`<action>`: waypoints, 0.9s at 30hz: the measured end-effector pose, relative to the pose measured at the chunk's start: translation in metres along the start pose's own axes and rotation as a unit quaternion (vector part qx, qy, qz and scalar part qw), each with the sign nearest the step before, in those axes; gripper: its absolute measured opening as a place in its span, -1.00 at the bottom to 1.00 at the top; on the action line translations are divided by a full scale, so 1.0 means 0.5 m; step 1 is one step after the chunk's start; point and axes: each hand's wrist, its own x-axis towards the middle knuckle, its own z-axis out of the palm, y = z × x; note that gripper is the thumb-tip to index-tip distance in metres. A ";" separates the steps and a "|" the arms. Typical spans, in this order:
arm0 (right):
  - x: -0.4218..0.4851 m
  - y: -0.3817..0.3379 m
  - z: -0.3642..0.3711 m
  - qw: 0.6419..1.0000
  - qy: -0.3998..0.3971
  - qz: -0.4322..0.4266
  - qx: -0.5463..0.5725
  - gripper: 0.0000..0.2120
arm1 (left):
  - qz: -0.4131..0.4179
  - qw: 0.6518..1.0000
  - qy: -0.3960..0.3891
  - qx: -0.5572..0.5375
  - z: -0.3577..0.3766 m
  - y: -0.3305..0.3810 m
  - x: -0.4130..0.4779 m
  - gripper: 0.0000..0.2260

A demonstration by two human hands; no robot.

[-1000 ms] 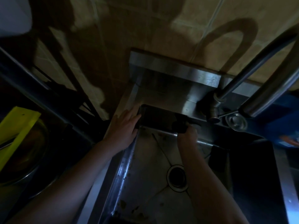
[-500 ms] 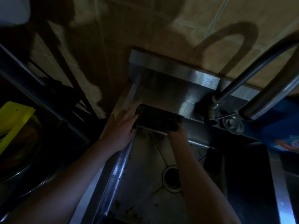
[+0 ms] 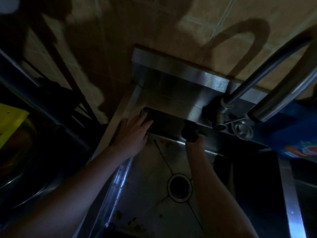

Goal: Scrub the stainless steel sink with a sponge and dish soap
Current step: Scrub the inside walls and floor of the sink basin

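The stainless steel sink (image 3: pixel 118 181) fills the lower middle of the dim view, with its drain (image 3: pixel 179 187) in the floor. My left hand (image 3: pixel 133 134) lies flat with fingers spread on the far left corner of the rim. My right hand (image 3: pixel 194 143) reaches down to the sink's dark back wall. Its fingers are closed on a dark sponge (image 3: pixel 189 133), which presses against that wall. Dark specks lie on the sink floor near the front left. No soap bottle is clearly visible.
A curved steel faucet (image 3: pixel 257 79) rises at the back right and arches over the basin. A blue printed package (image 3: pixel 295 140) stands behind it on the right. To the left sit a metal bowl (image 3: pixel 25 186) and a yellow item (image 3: pixel 8 121). A tiled wall lies behind.
My right hand slid the sponge left along the back wall, then back to the right. My left hand stayed on the rim corner.
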 end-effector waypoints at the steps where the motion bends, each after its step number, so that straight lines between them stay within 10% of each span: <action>1: -0.006 -0.009 0.019 1.000 -0.022 -0.015 0.017 -0.73 | 0.000 1.000 -0.001 0.002 -0.002 0.003 0.009 -0.49; 6: -0.029 -0.037 0.106 0.994 -0.108 -0.027 0.013 -0.65 | -0.008 1.000 0.002 0.009 -0.011 0.030 0.075 -0.41; 19: 0.064 0.116 -0.195 0.995 0.025 0.058 0.083 -0.85 | -0.032 0.999 -0.019 0.034 0.022 0.057 0.113 -0.43; 27: 0.060 0.116 -0.091 0.999 0.001 0.036 -0.012 -0.76 | -0.033 0.997 -0.024 0.065 0.016 0.058 0.124 -0.41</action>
